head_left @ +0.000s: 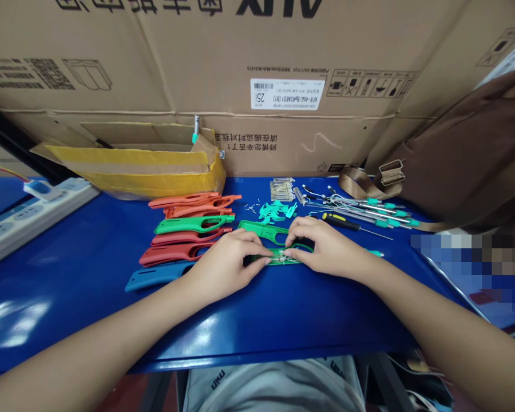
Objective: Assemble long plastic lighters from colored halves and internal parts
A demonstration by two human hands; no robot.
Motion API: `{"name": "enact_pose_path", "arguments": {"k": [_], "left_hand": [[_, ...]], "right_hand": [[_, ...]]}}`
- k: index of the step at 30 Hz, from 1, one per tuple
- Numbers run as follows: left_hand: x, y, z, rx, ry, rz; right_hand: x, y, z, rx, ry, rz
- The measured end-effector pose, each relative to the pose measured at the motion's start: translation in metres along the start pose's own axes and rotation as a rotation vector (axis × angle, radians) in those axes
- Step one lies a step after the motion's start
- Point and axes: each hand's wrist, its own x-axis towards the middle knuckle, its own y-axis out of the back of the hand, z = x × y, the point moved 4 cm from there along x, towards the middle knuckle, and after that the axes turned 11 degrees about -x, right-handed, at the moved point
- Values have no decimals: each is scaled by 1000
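Contents of the green casing point(277, 258) are blurred and partly covered by the left hand point(229, 260) and right hand point(328, 246). The casing is held by both at the middle of the blue table point(240, 320), thumbs and forefingers narrowly spaced. The right end of a blue casing point(158, 276) is hidden behind the left hand.

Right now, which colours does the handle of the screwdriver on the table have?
The screwdriver handle is black and yellow, as the head view shows.

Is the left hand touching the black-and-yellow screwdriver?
Apart: the head view shows the right hand between the left hand and the screwdriver.
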Motion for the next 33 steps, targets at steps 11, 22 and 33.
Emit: {"name": "enact_pose_path", "arguments": {"k": [11,22,33], "left_hand": [[-2,-1,5,105,-73,15],[-4,-10,13,208,-183,-133],[-7,-17,8,242,-197,-171]], "right_hand": [[2,26,15,-88,-18,170],[-9,44,15,-21,98,-198],[-7,33,1,59,92,-271]]}}
